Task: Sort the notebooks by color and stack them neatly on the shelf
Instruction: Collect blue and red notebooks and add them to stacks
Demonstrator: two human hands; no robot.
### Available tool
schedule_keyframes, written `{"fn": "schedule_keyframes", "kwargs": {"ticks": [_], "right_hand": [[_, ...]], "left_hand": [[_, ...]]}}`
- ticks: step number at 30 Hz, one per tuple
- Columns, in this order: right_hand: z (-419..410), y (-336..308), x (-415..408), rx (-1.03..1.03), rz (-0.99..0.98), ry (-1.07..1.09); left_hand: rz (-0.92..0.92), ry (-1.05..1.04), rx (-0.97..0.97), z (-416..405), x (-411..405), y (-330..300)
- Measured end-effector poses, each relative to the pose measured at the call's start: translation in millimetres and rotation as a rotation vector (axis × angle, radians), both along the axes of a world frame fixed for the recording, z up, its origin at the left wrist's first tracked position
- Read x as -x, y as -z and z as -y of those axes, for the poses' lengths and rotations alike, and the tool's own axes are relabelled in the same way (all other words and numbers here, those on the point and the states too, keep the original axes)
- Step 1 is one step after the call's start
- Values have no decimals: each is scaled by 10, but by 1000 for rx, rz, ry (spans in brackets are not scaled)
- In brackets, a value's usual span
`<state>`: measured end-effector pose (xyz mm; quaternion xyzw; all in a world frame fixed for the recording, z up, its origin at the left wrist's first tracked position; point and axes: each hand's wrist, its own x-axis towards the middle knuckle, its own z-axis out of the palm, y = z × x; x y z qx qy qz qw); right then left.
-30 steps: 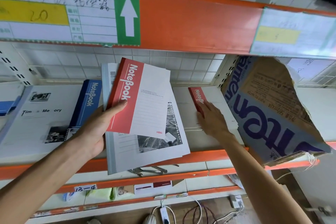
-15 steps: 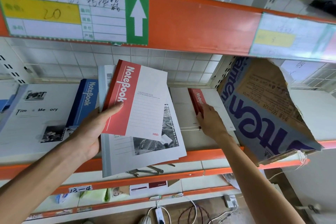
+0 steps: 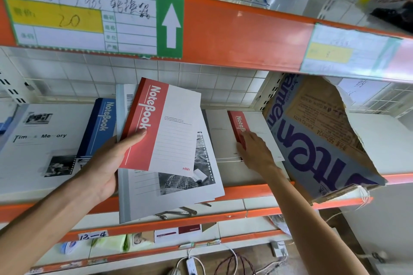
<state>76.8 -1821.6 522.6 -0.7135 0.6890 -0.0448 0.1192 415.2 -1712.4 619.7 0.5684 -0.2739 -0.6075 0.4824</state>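
Observation:
My left hand (image 3: 105, 163) grips a small pile of notebooks in front of the shelf: a red-and-white notebook (image 3: 169, 131) on top, larger grey-white notebooks (image 3: 178, 194) beneath it. My thumb presses on the red cover. To the right, a second red-and-white notebook (image 3: 257, 131) lies flat on the shelf, and my right hand (image 3: 254, 152) rests on its red spine with fingers curled at its edge. A blue notebook (image 3: 100, 127) and a large white "Time Memory" notebook (image 3: 44, 140) lie on the shelf at the left.
The orange shelf rail (image 3: 257, 187) runs along the front edge. A torn cardboard box (image 3: 324, 136) with purple lettering leans at the right. The upper orange beam (image 3: 234, 33) with paper labels hangs low overhead. Screws, packets and cables lie on lower levels.
My left hand has lifted the held pile slightly up and to the right. My right hand stays on the red notebook on the shelf, shifted little.

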Motion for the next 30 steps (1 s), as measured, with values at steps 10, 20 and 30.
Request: {"fn": "schedule_keyframes", "kwargs": {"ticks": [10, 20, 30], "right_hand": [[152, -4, -51, -16, 15, 41], [36, -231, -174, 16, 179, 75], [-745, -777, -874, -339, 1206, 139]], "left_hand": [[-6, -31, 3, -29, 19, -80], [-41, -21, 20, -63, 5, -53], [-39, 36, 48, -45, 261, -127]]}}
